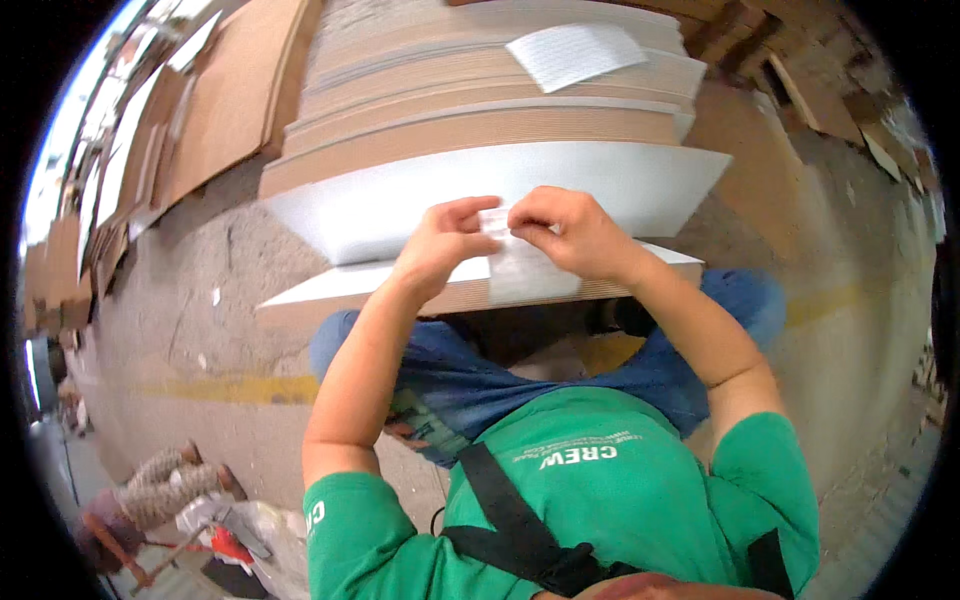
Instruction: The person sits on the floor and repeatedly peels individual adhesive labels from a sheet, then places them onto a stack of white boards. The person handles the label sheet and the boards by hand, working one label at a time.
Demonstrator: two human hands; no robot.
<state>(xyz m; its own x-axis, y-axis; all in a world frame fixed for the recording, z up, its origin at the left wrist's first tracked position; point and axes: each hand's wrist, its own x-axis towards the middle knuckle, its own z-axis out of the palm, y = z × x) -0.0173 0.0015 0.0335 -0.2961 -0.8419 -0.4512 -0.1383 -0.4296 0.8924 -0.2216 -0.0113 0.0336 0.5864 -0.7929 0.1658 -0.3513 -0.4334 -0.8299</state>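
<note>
A small white paper sheet (pixel 535 277) with faint print, blurred, hangs between my hands over the front cardboard. My right hand (pixel 578 232) is closed in a pinch at its upper edge. At its left edge, my left hand (pixel 440 245) has the thumb and forefinger curved against the paper, with a gap between their tips; its other fingers are partly hidden. Just beneath lies a low stack of white-topped corrugated cardboard (pixel 340 284) across my lap's front. Behind it a white cardboard panel (pixel 400 205) leans against more stacked sheets.
Layered cardboard sheets (pixel 480 125) extend away from me, with a printed white paper (pixel 575 55) on top. Large brown boards (pixel 225 95) stand at the left, and cardboard pieces (pixel 815 95) lie at the far right. Another person (pixel 160 485) is at the lower left, beside plastic bags (pixel 255 530).
</note>
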